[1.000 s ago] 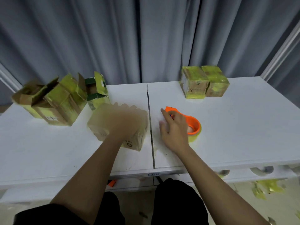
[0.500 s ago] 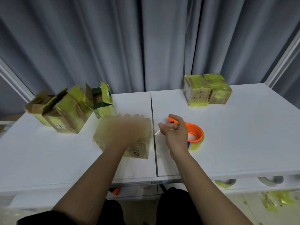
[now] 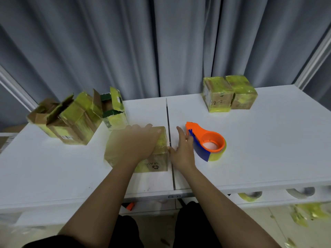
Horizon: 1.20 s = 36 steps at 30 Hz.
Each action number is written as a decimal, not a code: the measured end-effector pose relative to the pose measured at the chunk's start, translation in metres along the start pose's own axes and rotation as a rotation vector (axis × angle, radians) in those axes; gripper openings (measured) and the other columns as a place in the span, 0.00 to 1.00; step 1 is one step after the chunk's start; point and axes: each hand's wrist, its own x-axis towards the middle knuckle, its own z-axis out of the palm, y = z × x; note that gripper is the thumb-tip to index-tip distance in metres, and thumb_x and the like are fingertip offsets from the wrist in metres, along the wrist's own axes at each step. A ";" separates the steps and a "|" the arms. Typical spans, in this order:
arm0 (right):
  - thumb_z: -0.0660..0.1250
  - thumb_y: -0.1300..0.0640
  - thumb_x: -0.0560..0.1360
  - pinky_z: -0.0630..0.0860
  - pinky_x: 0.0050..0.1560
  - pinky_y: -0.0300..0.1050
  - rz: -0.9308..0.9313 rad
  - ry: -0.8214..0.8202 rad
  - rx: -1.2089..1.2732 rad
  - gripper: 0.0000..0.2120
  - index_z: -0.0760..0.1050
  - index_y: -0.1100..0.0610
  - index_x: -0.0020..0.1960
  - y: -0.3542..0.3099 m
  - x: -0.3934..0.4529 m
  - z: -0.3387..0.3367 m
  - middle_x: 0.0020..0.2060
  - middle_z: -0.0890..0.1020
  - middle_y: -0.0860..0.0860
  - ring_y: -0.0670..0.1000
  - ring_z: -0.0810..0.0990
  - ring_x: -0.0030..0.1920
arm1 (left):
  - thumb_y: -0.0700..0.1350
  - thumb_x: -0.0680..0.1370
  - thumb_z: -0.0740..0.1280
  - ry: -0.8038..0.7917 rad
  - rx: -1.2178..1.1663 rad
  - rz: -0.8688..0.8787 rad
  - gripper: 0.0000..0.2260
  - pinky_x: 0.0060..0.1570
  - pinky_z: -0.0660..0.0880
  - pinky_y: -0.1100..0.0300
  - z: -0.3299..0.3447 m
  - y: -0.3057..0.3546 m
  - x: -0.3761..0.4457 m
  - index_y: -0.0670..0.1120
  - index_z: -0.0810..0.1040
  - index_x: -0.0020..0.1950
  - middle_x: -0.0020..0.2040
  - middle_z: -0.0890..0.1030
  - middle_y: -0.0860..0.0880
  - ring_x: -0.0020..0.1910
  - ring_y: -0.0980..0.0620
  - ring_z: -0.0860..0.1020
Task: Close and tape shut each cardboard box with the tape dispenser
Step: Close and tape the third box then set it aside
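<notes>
Left hand (image 3: 138,142) blurred, seemingly flat on box (image 3: 157,158); right hand (image 3: 182,151) fingers straight.

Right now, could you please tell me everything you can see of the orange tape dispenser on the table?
The tape dispenser lies flat on its side on the white table, just right of the centre seam. It looks like orange plastic: a ring hub with a pointed nose aimed away from the person. A blue band and yellowish tape wrap its near edge. The right hand, fingers straight, lies against its left side; whether they touch is unclear.
</notes>
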 end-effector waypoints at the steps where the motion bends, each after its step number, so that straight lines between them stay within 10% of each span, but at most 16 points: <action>1: 0.65 0.65 0.76 0.69 0.59 0.43 -0.024 0.041 -0.043 0.29 0.62 0.54 0.74 0.003 0.000 -0.004 0.61 0.65 0.52 0.50 0.69 0.60 | 0.67 0.77 0.43 0.005 -0.006 -0.001 0.25 0.65 0.51 0.40 0.001 0.000 -0.001 0.63 0.61 0.70 0.70 0.63 0.47 0.70 0.45 0.56; 6: 0.58 0.56 0.82 0.68 0.65 0.38 0.079 -0.013 0.722 0.18 0.68 0.54 0.71 -0.020 -0.016 -0.008 0.65 0.75 0.49 0.43 0.73 0.64 | 0.65 0.78 0.43 0.043 0.008 0.008 0.23 0.65 0.52 0.39 0.006 0.000 -0.001 0.62 0.62 0.70 0.69 0.64 0.47 0.70 0.44 0.57; 14: 0.53 0.17 0.58 0.64 0.72 0.50 0.257 -0.287 0.743 0.52 0.55 0.41 0.76 -0.032 -0.019 0.025 0.74 0.63 0.42 0.45 0.65 0.72 | 0.58 0.81 0.44 0.069 -0.030 -0.007 0.18 0.65 0.52 0.40 0.011 0.001 0.005 0.62 0.62 0.70 0.68 0.65 0.48 0.70 0.46 0.56; 19: 0.44 0.43 0.83 0.59 0.62 0.36 0.243 -0.303 0.550 0.26 0.42 0.46 0.78 -0.030 -0.019 0.019 0.75 0.55 0.42 0.46 0.58 0.74 | 0.57 0.81 0.44 0.041 -0.045 -0.008 0.20 0.66 0.49 0.40 0.010 -0.001 0.004 0.62 0.57 0.74 0.72 0.62 0.48 0.72 0.46 0.54; 27: 0.47 0.46 0.83 0.58 0.66 0.38 0.216 -0.278 0.408 0.25 0.51 0.51 0.78 -0.025 -0.014 0.016 0.75 0.61 0.47 0.49 0.61 0.74 | 0.63 0.80 0.48 0.126 -0.055 -0.174 0.30 0.71 0.43 0.41 0.000 -0.037 -0.023 0.52 0.49 0.78 0.78 0.49 0.44 0.77 0.43 0.45; 32: 0.46 0.44 0.83 0.60 0.73 0.50 0.216 -0.239 0.356 0.26 0.54 0.52 0.78 -0.028 -0.018 0.022 0.75 0.63 0.50 0.51 0.64 0.73 | 0.68 0.71 0.64 0.109 -0.556 -0.362 0.38 0.57 0.72 0.47 0.000 -0.067 -0.034 0.41 0.63 0.68 0.63 0.73 0.41 0.60 0.40 0.74; 36: 0.49 0.43 0.82 0.65 0.71 0.48 0.202 -0.228 0.409 0.25 0.59 0.50 0.76 -0.028 -0.023 0.022 0.72 0.68 0.50 0.50 0.68 0.70 | 0.63 0.71 0.68 0.156 -0.722 -0.316 0.27 0.44 0.69 0.56 -0.001 -0.072 -0.034 0.45 0.69 0.59 0.52 0.77 0.49 0.50 0.46 0.77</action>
